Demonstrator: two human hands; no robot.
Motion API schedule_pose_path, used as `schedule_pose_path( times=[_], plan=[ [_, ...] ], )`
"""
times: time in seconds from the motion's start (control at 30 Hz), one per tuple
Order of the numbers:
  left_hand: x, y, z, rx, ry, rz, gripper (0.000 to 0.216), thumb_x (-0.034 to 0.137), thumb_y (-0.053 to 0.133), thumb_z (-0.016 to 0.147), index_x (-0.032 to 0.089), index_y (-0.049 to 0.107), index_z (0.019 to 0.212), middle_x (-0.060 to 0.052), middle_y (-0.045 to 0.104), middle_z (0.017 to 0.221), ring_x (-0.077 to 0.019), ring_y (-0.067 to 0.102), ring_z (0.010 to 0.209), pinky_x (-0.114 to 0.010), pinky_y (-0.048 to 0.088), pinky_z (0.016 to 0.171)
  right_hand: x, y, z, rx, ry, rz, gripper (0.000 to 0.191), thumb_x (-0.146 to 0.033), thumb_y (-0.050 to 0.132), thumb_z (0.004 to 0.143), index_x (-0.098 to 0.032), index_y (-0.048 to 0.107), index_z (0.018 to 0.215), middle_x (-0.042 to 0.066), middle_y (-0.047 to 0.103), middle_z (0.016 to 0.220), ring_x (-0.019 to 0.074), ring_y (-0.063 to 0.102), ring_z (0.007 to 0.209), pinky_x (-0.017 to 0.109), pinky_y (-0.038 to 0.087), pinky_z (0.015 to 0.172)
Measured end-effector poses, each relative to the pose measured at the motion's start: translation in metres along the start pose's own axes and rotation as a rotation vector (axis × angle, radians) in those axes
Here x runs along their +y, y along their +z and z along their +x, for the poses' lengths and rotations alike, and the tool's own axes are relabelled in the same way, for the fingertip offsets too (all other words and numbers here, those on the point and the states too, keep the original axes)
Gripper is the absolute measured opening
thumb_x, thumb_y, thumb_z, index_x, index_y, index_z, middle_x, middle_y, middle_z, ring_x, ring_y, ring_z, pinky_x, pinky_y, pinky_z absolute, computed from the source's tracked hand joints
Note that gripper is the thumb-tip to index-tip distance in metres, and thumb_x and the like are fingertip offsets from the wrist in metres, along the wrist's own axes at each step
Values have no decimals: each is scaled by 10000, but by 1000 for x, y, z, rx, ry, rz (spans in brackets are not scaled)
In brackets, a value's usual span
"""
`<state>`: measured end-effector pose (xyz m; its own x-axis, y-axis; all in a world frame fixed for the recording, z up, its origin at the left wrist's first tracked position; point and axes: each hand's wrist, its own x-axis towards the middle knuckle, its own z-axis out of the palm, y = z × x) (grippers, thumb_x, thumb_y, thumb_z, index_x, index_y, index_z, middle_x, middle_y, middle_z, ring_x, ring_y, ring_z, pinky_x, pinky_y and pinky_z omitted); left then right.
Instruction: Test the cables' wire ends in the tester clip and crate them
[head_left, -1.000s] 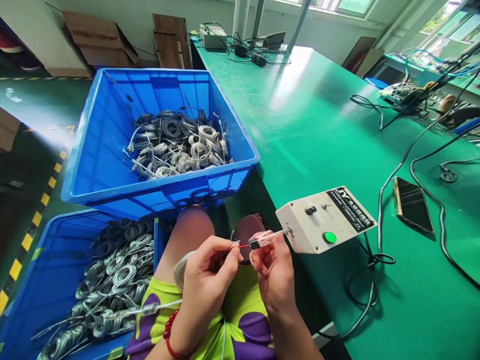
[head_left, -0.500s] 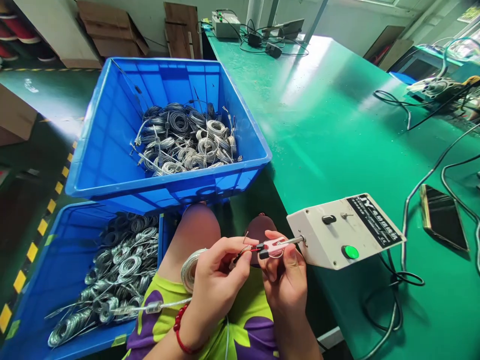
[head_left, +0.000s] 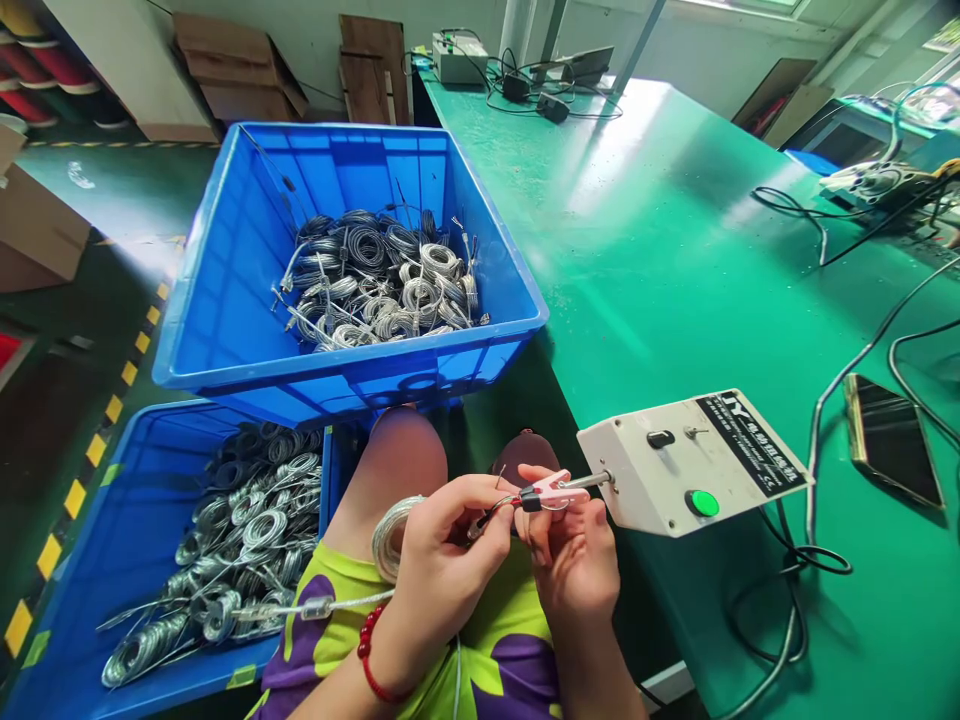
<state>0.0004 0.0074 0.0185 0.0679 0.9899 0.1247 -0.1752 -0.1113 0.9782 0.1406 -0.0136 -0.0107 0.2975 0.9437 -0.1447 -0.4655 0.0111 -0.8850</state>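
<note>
My left hand (head_left: 454,530) pinches the thin stripped wires (head_left: 491,515) of a clear-jacketed cable. The cable's coil (head_left: 391,540) rests against the back of that hand, and its moulded lump (head_left: 316,608) trails to the left. A pink spring clip (head_left: 553,491) with black tips sits on the metal spindle (head_left: 592,480) of a grey motor box (head_left: 690,465). Its tips are closed around the ends of the wires. Just under the clip is my right hand (head_left: 574,560), fingers apart and thumb off the clip. Whether its fingertips still touch the clip is hidden.
A blue crate (head_left: 352,370) of coiled cables stands ahead, above a second blue crate (head_left: 67,570) of coils at lower left. The green table (head_left: 637,270) bears the box, a phone (head_left: 892,440) and black cords (head_left: 795,560).
The clip's black tips have come together on the wires. My right thumb and fingers have loosened from the clip. My left hand keeps its pinch, and the view has shifted slightly.
</note>
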Motion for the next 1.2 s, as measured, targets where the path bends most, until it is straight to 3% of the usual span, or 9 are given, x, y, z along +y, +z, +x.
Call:
schedule_pose_path(
  times=[0.1,0.23,0.4,0.5,0.6,0.7,0.8,0.93,1.2],
  plan=[
    [-1,-1,-1,10,16,56,102,136,778,1010,189,822,935,-52,839,923,-124,683,683,-196,529,603,9,-9,-3,-19,29,-28,545,-712,664,1002,-201,818,893,-5,546,526,165,415,488,295,298,482],
    [-2,-1,-6,15,-1,109,107,178,772,1025,183,809,925,-21,753,810,-109,571,611,-207,457,553,18,-15,-7,6,3,-34,490,-586,704,1017,-241,654,674,-21,492,550,161,403,520,304,302,511],
    [-7,-2,-10,35,-31,85,114,187,761,1034,188,796,926,-1,714,786,-94,536,592,-188,417,531,18,-16,-11,19,5,-84,416,-571,722,1004,-198,827,855,-39,478,553,135,375,506,274,262,499],
    [-8,-4,-11,83,0,69,89,173,784,1017,194,795,930,9,717,774,-88,556,586,-161,435,526,12,-14,-17,48,-21,-123,388,-528,743,978,-191,850,819,-14,547,565,129,429,501,256,297,491],
    [-3,-7,-13,88,44,53,80,144,795,1007,199,803,949,12,747,753,-85,611,566,-135,483,523,3,-14,-30,114,-143,-166,343,-455,764,985,-199,851,773,39,700,690,131,504,523,251,339,472],
    [6,-9,-18,49,104,35,116,102,786,1007,215,809,1004,11,797,780,-94,697,586,-127,553,556,-8,-12,-45,134,-253,-302,250,-394,795,1000,-208,877,855,43,740,746,140,532,543,259,401,493],
    [13,-10,-23,15,179,60,168,73,781,1001,233,809,1045,13,817,825,-98,726,612,-134,580,591,-17,-3,-56,79,-210,-388,141,-360,853,990,-224,882,968,17,703,730,151,559,597,257,449,550],
    [18,-12,-26,-43,266,121,192,74,776,995,245,796,1081,13,828,872,-101,719,654,-145,573,624,-20,15,-59,-62,-59,-262,138,-390,847,1028,-253,856,1040,-3,690,756,142,588,661,226,498,614],
    [14,-15,-28,-132,313,164,216,80,758,1014,263,766,1128,26,799,853,-96,622,598,-181,490,565,-13,17,-59,-16,-84,-170,150,-371,872,1012,-243,832,945,-19,695,757,111,559,659,182,494,634]
  ],
)
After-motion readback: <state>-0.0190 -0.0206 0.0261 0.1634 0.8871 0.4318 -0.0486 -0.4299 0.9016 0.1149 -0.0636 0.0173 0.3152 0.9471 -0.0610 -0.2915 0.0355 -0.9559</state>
